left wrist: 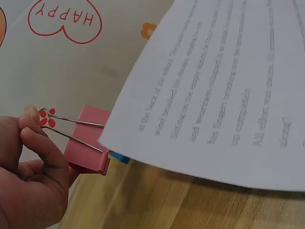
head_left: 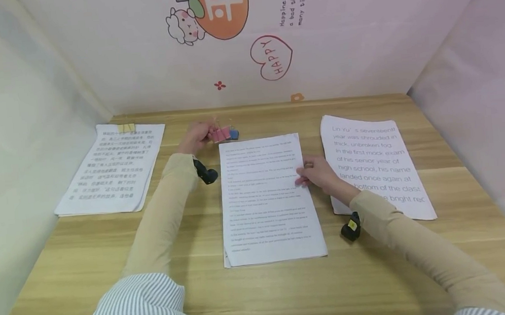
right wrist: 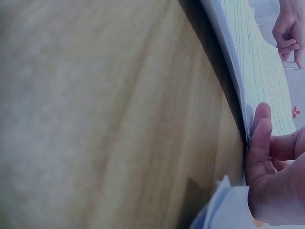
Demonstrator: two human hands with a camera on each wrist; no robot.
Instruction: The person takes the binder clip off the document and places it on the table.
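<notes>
My left hand (head_left: 197, 136) pinches the wire handles of a pink binder clip (head_left: 221, 134), just beyond the top-left corner of the middle stack of printed sheets (head_left: 265, 206). In the left wrist view the pink clip (left wrist: 87, 138) overlaps the sheet's corner, with fingers and thumb at the ends of its handles. A blue binder clip (head_left: 234, 134) lies right beside it, mostly hidden in that view. My right hand (head_left: 318, 173) grips the stack's right edge. The right wrist view shows the stack's side (right wrist: 238, 71) raised off the table, between thumb and fingers.
At the left lies a paper stack (head_left: 106, 169) with a yellow binder clip (head_left: 126, 128) on its top edge. A large-print stack (head_left: 373, 163) lies at the right, partly under my right forearm. A white printed wall (head_left: 341, 46) stands behind the wooden table (head_left: 263, 295).
</notes>
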